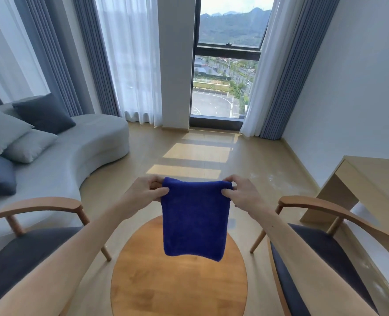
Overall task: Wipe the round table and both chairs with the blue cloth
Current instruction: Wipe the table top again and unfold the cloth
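Left hand (146, 191) and right hand (241, 193) each pinch a top corner of the blue cloth (194, 220), hanging above the round table (177, 286). Wooden armchairs (36, 226) (325, 238) flank the table

At centre frame, the left hand (146, 190) and right hand (240, 192) are pinching the top corners of a folded deep-blue terry cloth (194, 218), which is hanging above the round wooden counter (177, 286). Wooden armchairs with dark seat cushions are flanking it, lower left (29, 236) and lower right (321, 245).
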